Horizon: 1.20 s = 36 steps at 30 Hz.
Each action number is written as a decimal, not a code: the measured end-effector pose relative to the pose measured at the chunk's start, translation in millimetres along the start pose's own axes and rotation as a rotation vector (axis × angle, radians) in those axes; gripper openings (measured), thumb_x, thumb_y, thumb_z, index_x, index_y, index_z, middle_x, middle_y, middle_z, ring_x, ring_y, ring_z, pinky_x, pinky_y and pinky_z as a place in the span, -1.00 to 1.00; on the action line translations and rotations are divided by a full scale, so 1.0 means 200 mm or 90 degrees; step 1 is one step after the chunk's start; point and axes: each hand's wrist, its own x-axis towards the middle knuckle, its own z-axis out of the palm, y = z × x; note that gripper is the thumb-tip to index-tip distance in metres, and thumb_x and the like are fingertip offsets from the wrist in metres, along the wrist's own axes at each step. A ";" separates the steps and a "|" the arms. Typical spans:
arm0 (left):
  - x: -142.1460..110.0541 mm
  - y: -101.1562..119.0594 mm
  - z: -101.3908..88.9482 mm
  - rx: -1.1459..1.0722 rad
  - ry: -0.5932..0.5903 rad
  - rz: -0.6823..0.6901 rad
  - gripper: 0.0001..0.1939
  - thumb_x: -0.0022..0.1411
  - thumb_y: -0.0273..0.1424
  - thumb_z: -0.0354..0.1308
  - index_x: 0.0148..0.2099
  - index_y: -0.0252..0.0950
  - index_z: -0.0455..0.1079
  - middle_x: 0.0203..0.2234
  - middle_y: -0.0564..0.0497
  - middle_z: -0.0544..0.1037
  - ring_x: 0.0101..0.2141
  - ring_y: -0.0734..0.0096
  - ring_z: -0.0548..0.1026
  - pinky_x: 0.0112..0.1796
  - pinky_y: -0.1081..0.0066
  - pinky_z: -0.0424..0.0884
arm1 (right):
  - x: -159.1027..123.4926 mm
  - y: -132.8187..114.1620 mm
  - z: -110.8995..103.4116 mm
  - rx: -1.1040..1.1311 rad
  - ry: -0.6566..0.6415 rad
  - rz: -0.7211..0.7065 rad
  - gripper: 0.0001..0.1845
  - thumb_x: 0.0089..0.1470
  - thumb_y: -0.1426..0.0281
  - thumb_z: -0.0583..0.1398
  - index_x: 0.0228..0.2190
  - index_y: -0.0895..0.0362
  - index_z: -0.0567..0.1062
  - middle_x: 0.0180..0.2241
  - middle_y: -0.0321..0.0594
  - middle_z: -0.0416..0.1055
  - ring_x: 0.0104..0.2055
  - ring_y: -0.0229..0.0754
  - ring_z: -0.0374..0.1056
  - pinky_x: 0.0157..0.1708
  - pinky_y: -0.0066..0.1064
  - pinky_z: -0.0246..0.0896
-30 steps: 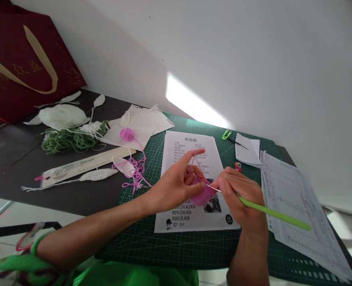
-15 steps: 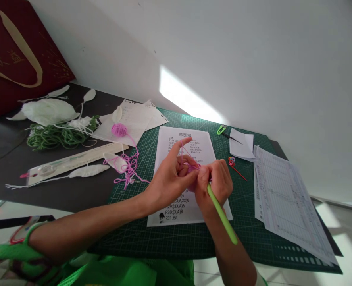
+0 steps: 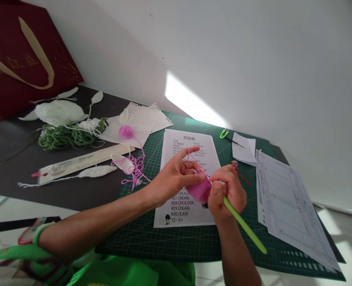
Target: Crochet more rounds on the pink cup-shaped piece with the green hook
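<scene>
My left hand pinches a pink crochet piece, its index finger raised with pink yarn looped over it. In my right hand is a crochet hook with a thick green handle; its metal tip meets the edge of the pink piece beside my left thumb. From my left hand the yarn runs to a loose pink tangle and on to a small pink yarn ball. Under both hands lies a printed pattern sheet, partly covered by them.
A green cutting mat covers the table's middle. To the left are a ruler, white leaf-shaped pieces, green yarn and a red bag. Lined sheets, a folded paper and a green clip lie right.
My right hand and the hook came in close against the pink piece, then drew back slightly to the right. The left hand keeps its grip. The whole view shifted sideways and back.
</scene>
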 end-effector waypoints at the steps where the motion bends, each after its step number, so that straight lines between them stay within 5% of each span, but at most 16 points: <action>1: 0.00 0.00 0.00 -0.004 -0.005 0.000 -0.17 0.06 -0.45 0.39 0.29 -0.35 0.07 -0.42 0.10 0.48 -0.52 0.64 0.30 -0.41 0.50 0.17 | 0.01 0.00 0.00 -0.013 -0.002 0.004 -0.85 0.22 0.44 0.08 -0.42 0.09 0.33 -0.54 -0.33 0.29 -0.46 -0.26 0.19 -0.43 -0.35 0.13; 14: 0.00 0.00 0.00 -0.004 -0.008 -0.017 -0.19 0.07 -0.48 0.37 0.29 -0.37 0.07 -0.41 0.09 0.47 -0.51 0.60 0.32 -0.44 0.49 0.18 | 0.03 -0.02 -0.03 -0.100 -0.021 -0.058 -0.62 0.04 0.68 0.15 -0.57 0.08 0.12 -0.61 -0.39 0.08 -0.50 -0.31 0.01 -0.48 -0.37 -0.01; 18: 0.00 -0.02 0.03 0.062 0.022 0.042 -0.20 0.12 -0.48 0.32 0.32 -0.33 0.03 -0.43 0.13 0.44 -0.60 0.70 0.12 -0.53 0.52 0.08 | -0.01 -0.01 0.01 -0.191 0.025 -0.064 -0.63 0.07 0.64 0.14 -0.55 0.06 0.10 -0.60 -0.39 -0.01 -0.50 -0.27 -0.03 -0.47 -0.32 -0.07; 24: -0.01 -0.02 0.04 0.021 -0.004 0.049 -0.15 0.11 -0.48 0.35 0.33 -0.34 -0.01 -0.44 0.12 0.45 -0.59 0.69 0.17 -0.50 0.53 0.13 | -0.05 -0.01 0.04 -0.165 0.090 -0.079 -0.76 0.22 0.51 0.03 -0.49 0.08 0.19 -0.56 -0.32 0.10 -0.49 -0.24 0.04 -0.47 -0.30 -0.04; 30: 0.00 -0.02 0.01 0.031 0.005 0.051 -0.15 0.10 -0.44 0.37 0.33 -0.29 0.02 -0.41 0.11 0.45 -0.58 0.69 0.15 -0.49 0.52 0.10 | 0.01 0.00 -0.01 -0.076 0.000 -0.036 -0.64 0.14 0.63 0.07 -0.55 0.06 0.06 -0.59 -0.38 0.02 -0.51 -0.29 0.00 -0.46 -0.33 -0.05; 36: -0.01 -0.06 0.03 0.142 0.050 0.102 -0.18 0.16 -0.44 0.30 0.37 -0.22 -0.02 -0.40 0.09 0.45 -0.57 0.64 0.18 -0.48 0.49 0.18 | 0.01 0.00 0.03 -0.202 -0.013 -0.046 -0.60 0.12 0.64 0.12 -0.55 0.06 0.06 -0.59 -0.41 -0.03 -0.49 -0.28 -0.04 -0.45 -0.33 -0.09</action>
